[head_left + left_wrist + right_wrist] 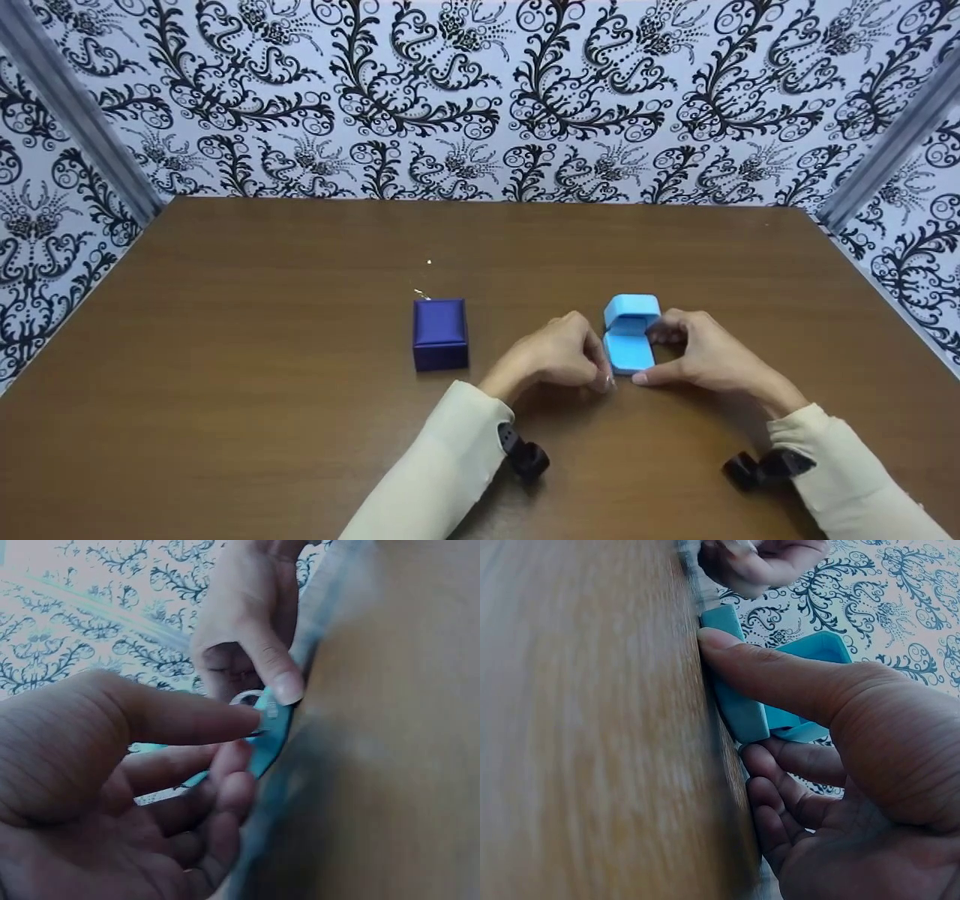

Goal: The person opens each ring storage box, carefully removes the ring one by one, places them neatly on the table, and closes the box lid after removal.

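Observation:
A light blue jewellery box [628,354] stands open on the brown table [247,420], its lid [632,307] tipped back. My left hand [604,375] pinches the box's left edge between thumb and curled fingers; the left wrist view shows this left hand [244,739] on the box [271,735]. My right hand [649,358] grips the other side, thumb along the near edge and fingers behind. In the right wrist view the right hand [731,701] clasps the box [742,716]. What lies inside is hidden.
A closed dark blue box [440,333] stands to the left of my hands. A small shiny item [422,294] lies just behind it, and a white speck [428,262] farther back. Patterned walls [480,97] enclose the table on three sides.

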{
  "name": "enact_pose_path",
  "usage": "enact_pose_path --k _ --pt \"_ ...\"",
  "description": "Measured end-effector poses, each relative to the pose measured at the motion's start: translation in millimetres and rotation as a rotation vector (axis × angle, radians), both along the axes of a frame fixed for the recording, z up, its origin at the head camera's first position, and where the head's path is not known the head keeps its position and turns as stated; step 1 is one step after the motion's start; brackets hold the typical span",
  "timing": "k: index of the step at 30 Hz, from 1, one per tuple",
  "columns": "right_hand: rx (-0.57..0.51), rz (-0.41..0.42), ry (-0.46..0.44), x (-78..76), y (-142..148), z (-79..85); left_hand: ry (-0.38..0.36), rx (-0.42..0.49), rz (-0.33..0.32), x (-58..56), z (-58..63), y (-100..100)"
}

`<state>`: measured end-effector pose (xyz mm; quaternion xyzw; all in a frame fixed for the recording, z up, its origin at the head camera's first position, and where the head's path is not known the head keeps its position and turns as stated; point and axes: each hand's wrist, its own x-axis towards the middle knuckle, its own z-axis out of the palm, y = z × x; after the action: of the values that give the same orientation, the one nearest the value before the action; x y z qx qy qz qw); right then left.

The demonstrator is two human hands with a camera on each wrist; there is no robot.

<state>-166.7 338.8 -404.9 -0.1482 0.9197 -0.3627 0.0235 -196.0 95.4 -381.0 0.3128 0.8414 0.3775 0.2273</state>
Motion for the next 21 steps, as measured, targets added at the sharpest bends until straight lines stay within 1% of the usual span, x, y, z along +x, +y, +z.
enact_pose_path --k 4,7,15,21 --pt "0.007 -0.003 0.002 0.2 -0.1 0.4 -0.007 -0.109 -0.066 2.3 4.9 -1.9" --pt "0.008 -0.001 0.001 0.3 0.0 0.8 0.013 -0.156 -0.080 4.3 6.7 -1.0" --pt "0.004 -0.003 -0.003 0.8 -0.3 1.4 0.030 -0.185 -0.095 5.8 6.1 1.4" --pt "0.012 0.003 0.010 1.1 -0.6 1.5 0.057 -0.207 -0.078 6.3 6.5 2.8"
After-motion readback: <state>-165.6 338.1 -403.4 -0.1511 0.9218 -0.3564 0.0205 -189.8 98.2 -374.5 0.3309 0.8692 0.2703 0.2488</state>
